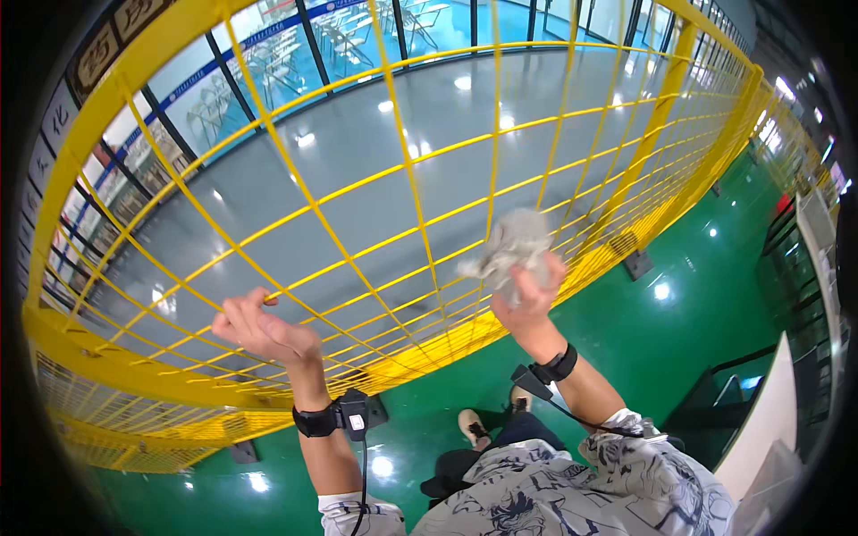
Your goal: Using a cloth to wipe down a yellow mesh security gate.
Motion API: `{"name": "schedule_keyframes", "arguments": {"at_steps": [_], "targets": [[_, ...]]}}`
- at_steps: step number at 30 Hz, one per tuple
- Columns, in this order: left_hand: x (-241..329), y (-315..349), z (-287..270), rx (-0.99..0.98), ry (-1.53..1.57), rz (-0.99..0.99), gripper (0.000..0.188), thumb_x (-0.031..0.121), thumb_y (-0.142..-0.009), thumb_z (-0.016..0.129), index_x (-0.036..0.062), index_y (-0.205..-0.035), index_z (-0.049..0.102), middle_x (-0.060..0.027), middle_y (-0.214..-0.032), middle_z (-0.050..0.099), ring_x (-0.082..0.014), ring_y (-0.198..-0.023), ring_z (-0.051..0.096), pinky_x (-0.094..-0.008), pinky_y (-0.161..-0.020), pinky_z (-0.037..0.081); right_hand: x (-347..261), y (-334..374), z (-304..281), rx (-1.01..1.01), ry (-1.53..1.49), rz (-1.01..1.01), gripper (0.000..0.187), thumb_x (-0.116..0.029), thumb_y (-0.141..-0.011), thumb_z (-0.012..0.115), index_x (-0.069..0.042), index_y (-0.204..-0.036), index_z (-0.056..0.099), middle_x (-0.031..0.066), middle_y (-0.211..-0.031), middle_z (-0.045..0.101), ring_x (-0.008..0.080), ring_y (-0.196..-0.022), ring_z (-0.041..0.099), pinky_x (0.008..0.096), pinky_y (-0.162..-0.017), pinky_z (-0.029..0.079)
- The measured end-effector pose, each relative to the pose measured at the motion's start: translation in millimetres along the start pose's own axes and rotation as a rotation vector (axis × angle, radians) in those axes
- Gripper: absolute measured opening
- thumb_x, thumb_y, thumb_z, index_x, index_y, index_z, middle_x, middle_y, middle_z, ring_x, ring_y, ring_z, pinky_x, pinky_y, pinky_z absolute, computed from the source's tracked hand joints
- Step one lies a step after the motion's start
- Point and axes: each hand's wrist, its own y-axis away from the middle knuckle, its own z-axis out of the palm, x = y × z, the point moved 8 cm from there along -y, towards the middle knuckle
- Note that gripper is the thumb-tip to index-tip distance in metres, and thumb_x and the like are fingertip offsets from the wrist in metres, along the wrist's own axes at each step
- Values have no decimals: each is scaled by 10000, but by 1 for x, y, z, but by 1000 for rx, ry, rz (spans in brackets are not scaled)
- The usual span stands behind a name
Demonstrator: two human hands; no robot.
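A yellow wire mesh fence [407, 165] stands upright in front of me. My left hand [264, 330] is at the fence's lower left, its fingers curled round one of the wires. In my right hand [532, 295] is a crumpled grey cloth [518, 241], bunched up and blurred by motion. The cloth lies against or just in front of the mesh, right of the middle; whether it touches the wires I cannot tell. Both wrists wear a black strap; a small black box [355, 413] with a cable sits on the left one.
Green floor [661, 330] lies under my feet, grey floor [357, 134] beyond the fence. Glass walls with folding chairs [349, 40] behind them are at the back. Fence posts [657, 116] have dark feet on the floor. A white panel [760, 411] and dark furniture stand at my right.
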Motion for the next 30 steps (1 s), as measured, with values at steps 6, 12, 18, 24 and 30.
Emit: {"name": "schedule_keyframes", "arguments": {"at_steps": [6,12,18,24,30], "targets": [[13,-5,-6,38,124,-78,385,270,-884,317,-12,-764,550,-114,-736,458,-288,-841,360,-420,-769,290,31,95,10,-261,-99,176,569,-30,-492,745,-218,-1011,606,182,-1064,409,403,-933,507,465,-743,479],[11,-9,-11,73,131,-58,349,256,-871,347,-4,-782,563,-107,-735,457,-295,-842,361,-409,-752,306,29,52,0,-455,-75,21,568,-7,-587,669,-227,-1103,581,192,-1070,468,400,-929,519,452,-752,487],[2,-7,-11,54,147,-31,273,226,-840,395,50,-789,598,-86,-725,463,-284,-814,384,-389,-734,334,21,10,19,-1160,-193,136,547,-59,-649,687,-217,-1156,555,183,-1068,486,425,-969,526,472,-810,492],[15,-11,-12,-14,200,-1,290,234,-855,378,45,-819,595,-84,-747,488,-289,-823,402,-388,-732,353,59,-106,-21,-924,-316,121,636,-132,-681,742,-74,-1262,491,152,-1217,547,298,-1145,532,379,-960,438],[13,-9,-14,-1,193,-29,274,227,-840,388,47,-823,594,-77,-734,481,-286,-825,400,-385,-733,354,58,-274,-100,-67,-669,107,553,-58,-777,717,-64,-1276,480,86,-1229,542,186,-1113,550,344,-938,468]]}}
